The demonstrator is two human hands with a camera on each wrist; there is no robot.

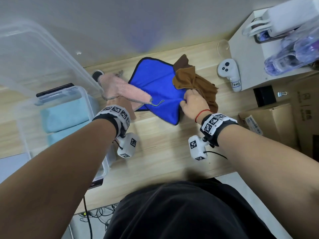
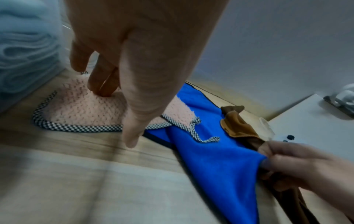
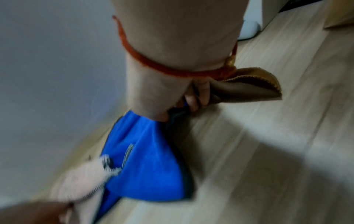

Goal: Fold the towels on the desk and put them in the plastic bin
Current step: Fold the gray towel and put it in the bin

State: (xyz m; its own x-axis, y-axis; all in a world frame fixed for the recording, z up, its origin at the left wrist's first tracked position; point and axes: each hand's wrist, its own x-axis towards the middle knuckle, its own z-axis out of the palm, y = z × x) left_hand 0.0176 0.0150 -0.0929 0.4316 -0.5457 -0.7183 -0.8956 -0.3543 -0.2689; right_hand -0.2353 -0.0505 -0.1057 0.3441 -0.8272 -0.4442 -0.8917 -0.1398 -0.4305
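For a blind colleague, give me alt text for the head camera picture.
The right hand pinches a blue towel on a wooden desk, while the left hand presses a pink towel. A brown towel lies crumpled beside them.

Both arms reach out over the desk, each with a band around the wrist. The left hand (image 2: pixel 122 50) points down, its fingertips (image 2: pixel 104 89) pressing on the pink towel (image 2: pixel 80 106), thumb sticking out straight. The right hand (image 1: pixel 194 104) pinches the edge of the blue towel (image 1: pixel 155 83), fingers curled tight.
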